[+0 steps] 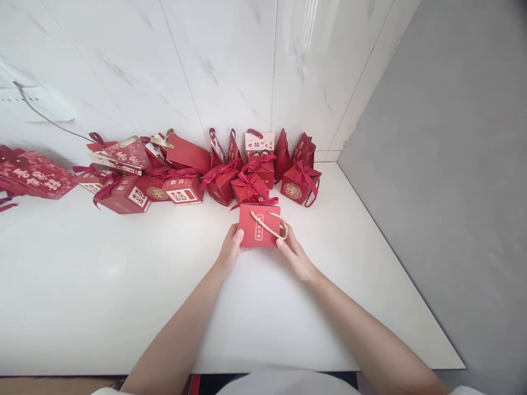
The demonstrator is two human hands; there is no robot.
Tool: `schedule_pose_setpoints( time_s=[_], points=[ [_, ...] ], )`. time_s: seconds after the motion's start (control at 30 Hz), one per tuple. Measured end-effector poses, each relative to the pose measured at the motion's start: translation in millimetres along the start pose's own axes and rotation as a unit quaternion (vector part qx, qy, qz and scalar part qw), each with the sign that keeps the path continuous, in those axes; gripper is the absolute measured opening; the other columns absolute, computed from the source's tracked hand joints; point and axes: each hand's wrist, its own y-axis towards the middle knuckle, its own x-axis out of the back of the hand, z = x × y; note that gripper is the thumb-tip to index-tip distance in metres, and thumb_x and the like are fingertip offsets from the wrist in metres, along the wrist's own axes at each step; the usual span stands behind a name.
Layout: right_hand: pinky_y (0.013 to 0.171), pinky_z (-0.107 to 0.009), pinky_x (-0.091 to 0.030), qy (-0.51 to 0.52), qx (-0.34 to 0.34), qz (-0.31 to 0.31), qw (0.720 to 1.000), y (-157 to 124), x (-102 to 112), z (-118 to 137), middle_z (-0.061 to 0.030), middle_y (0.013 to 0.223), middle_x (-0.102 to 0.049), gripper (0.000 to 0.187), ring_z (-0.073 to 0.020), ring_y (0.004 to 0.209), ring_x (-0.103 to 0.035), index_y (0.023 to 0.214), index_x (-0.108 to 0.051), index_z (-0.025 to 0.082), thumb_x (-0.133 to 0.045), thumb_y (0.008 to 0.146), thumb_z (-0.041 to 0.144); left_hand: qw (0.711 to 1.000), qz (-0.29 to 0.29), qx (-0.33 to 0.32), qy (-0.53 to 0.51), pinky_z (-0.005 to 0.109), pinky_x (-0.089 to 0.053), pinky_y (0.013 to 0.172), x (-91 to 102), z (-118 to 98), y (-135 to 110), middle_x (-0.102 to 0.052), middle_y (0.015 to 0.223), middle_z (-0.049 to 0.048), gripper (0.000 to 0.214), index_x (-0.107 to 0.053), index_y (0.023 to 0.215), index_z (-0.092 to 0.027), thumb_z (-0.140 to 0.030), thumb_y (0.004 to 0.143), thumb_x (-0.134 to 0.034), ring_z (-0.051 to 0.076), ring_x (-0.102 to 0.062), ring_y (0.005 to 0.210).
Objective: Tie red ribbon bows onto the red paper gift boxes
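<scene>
Between my two hands is a small red gift box [248, 224] with a twisted gold rope handle [267, 225] and gold lettering on its face. My left hand [231, 247] grips its left side, thumb on the front edge. On the right side my right hand [295, 249] holds it, thumb at the lower corner by the rope. The fingers behind the box are mostly hidden. Just beyond it stands a red box with a ribbon bow [249, 186], partly covered by the held one. Another bow-tied box [300, 184] is to the right.
Several red gift boxes, among them a large patterned one [37, 173] and a double-character box [123, 195], line the back of the white table [102, 296] along the marbled wall [230, 66]. A grey cable [49, 116] hangs at left. A grey panel [453, 164] borders the right edge.
</scene>
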Motion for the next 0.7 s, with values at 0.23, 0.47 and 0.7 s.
schedule_pose_setpoints(
  time_s=[0.23, 0.47, 0.7],
  points=[
    [0.115, -0.049, -0.036, 0.035, 0.018, -0.015, 0.999, 3.6, 1.4, -10.9, -0.0074, 0.154, -0.04, 0.06, -0.0256, 0.142, -0.038, 0.146, -0.033, 0.028, -0.051, 0.095, 0.053, 1.0, 0.001, -0.007, 0.003, 0.057, -0.048, 0.095, 0.2, -0.4, -1.4, -0.056, 0.133, 0.0138, 0.06, -0.055, 0.122, -0.022, -0.064, 0.08, -0.059, 0.035, -0.055, 0.123],
    [0.117, -0.047, -0.034, 0.035, 0.008, -0.003, 0.999, 2.2, 3.0, -7.8, -0.0052, 0.156, -0.037, 0.061, -0.0248, 0.144, -0.035, 0.149, -0.031, 0.03, -0.048, 0.096, 0.055, 1.0, -0.004, -0.008, 0.025, 0.056, -0.05, 0.093, 0.1, 0.3, -0.5, -0.055, 0.135, 0.0153, 0.062, -0.053, 0.123, -0.02, -0.068, 0.082, -0.053, 0.035, -0.056, 0.12],
    [0.119, -0.048, -0.03, -0.001, 0.006, 0.034, 0.999, 1.3, 5.7, -5.9, -0.0033, 0.162, -0.026, 0.071, -0.0254, 0.147, -0.03, 0.155, -0.019, 0.033, -0.049, 0.095, 0.055, 0.999, -0.027, -0.017, -0.017, 0.054, -0.048, 0.096, -2.1, -0.7, -0.9, -0.057, 0.134, 0.0135, 0.058, -0.056, 0.123, -0.021, -0.062, 0.082, -0.057, 0.034, -0.056, 0.121]
  ],
)
